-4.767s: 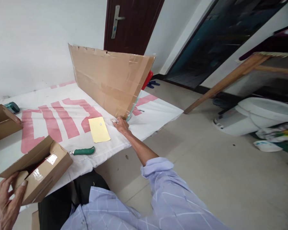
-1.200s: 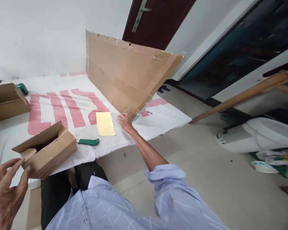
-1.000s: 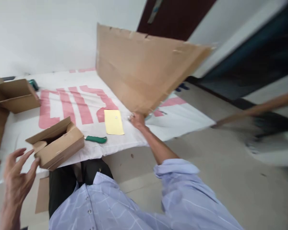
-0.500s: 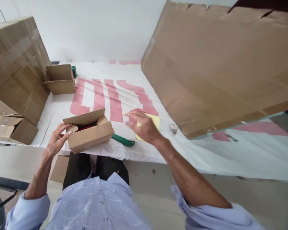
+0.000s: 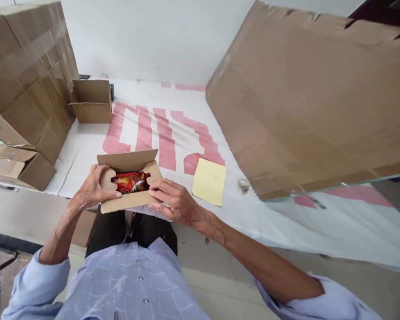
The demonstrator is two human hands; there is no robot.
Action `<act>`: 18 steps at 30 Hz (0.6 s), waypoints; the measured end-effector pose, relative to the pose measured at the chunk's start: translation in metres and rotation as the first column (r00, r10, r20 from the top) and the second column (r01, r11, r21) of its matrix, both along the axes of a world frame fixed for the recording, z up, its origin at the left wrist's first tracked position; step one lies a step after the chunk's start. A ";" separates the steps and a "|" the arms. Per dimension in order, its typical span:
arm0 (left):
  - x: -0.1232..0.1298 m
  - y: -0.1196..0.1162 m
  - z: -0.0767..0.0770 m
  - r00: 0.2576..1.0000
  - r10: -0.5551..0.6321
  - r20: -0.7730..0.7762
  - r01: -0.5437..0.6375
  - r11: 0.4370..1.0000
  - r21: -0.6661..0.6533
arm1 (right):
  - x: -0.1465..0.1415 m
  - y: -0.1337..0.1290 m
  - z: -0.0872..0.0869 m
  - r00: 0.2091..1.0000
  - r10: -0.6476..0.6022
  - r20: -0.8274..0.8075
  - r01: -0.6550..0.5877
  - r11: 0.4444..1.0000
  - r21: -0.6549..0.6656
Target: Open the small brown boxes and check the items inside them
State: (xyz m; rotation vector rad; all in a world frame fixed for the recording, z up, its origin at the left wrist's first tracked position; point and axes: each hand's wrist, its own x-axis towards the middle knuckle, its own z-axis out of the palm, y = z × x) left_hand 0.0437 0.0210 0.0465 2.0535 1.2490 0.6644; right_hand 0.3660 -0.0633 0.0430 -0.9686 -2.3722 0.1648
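A small open cardboard box [image 5: 128, 202] lies at the table's front edge, tilted toward me. Its long back flap stands up, and the two short side flaps are folded inward. Between them shows a shiny red and yellow packet [image 5: 131, 181]; its kind I cannot make out. My left hand [image 5: 95, 186] grips the box's left end, thumb over the side flap and front panel. At the right end, the fingers of my right hand [image 5: 173, 200] are closed on the front corner and flap. To the right lies a yellow sheet of paper [image 5: 206, 186].
A second open carton [image 5: 93, 113] stands behind, by a green round item [image 5: 112, 92]. Taped cartons [image 5: 30, 80] are stacked at left, a flatter box [image 5: 20, 166] below them. A huge carton [image 5: 306, 102] fills the right. A small clear item [image 5: 243, 184] lies near it.
My right hand has moved left from above the yellow paper to the box's right end. The box now tilts toward me, showing its packet. The green-handled tool is no longer visible.
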 end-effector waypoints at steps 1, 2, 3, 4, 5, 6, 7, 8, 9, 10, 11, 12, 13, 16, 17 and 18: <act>0.004 0.000 -0.001 1.000 0.023 -0.017 -0.023 1.000 0.018 | -0.003 0.004 0.004 0.999 0.022 -0.043 -0.024 0.998 -0.053; 0.008 -0.001 -0.001 0.999 0.042 -0.031 -0.041 0.999 0.035 | -0.006 0.009 0.009 0.996 0.045 -0.072 -0.052 0.994 -0.097; 0.012 -0.003 -0.001 0.997 0.057 -0.042 -0.055 0.997 0.050 | -0.010 0.014 0.013 0.995 0.069 -0.074 -0.078 0.988 -0.131; 0.014 -0.004 0.000 0.996 0.067 -0.051 -0.064 0.996 0.065 | -0.014 0.019 0.017 0.995 0.086 -0.043 -0.091 0.984 -0.154; 0.016 -0.006 0.001 0.996 0.072 -0.057 -0.067 0.994 0.084 | -0.018 0.024 0.020 0.996 0.090 0.016 -0.087 0.983 -0.163; 0.016 -0.007 0.002 0.996 0.073 -0.058 -0.066 0.992 0.109 | -0.021 0.028 0.022 0.992 0.086 0.088 -0.072 0.985 -0.155; 0.016 -0.008 0.003 0.996 0.070 -0.055 -0.063 0.989 0.136 | -0.023 0.032 0.025 0.984 0.074 0.160 -0.052 0.989 -0.135; 0.015 -0.009 0.003 0.997 0.063 -0.048 -0.054 0.985 0.162 | -0.024 0.036 0.027 0.974 0.055 0.220 -0.033 0.994 -0.103; 0.013 -0.008 0.003 0.998 0.050 -0.037 -0.043 0.983 0.181 | -0.021 0.039 0.030 0.965 0.027 0.260 -0.012 0.998 -0.062; 0.011 -0.007 0.003 0.999 0.036 -0.021 -0.032 0.980 0.194 | -0.016 0.041 0.033 0.961 -0.013 0.275 0.017 1.000 -0.013; 0.008 -0.006 0.001 1.000 0.022 -0.001 -0.021 0.979 0.200 | -0.008 0.041 0.035 0.962 -0.065 0.265 0.056 0.998 0.041; 0.006 -0.003 -0.001 1.000 0.008 0.021 -0.012 0.979 0.204 | 0.002 0.039 0.037 0.963 -0.134 0.232 0.115 0.989 0.095; 0.005 0.001 -0.004 0.999 -0.005 0.047 -0.005 0.978 0.209 | 0.013 0.034 0.037 0.959 -0.222 0.178 0.198 0.970 0.144; 0.004 0.012 -0.017 0.992 -0.042 0.120 0.014 0.973 0.229 | 0.031 0.001 0.019 0.887 -0.460 -0.036 0.457 0.864 0.209; 0.004 0.015 -0.020 0.989 -0.054 0.140 0.020 0.972 0.233 | 0.028 -0.016 0.006 0.867 -0.491 -0.085 0.498 0.844 0.198; 0.004 0.017 -0.023 0.986 -0.062 0.156 0.023 0.971 0.238 | 0.021 -0.033 -0.010 0.871 -0.481 -0.100 0.491 0.855 0.167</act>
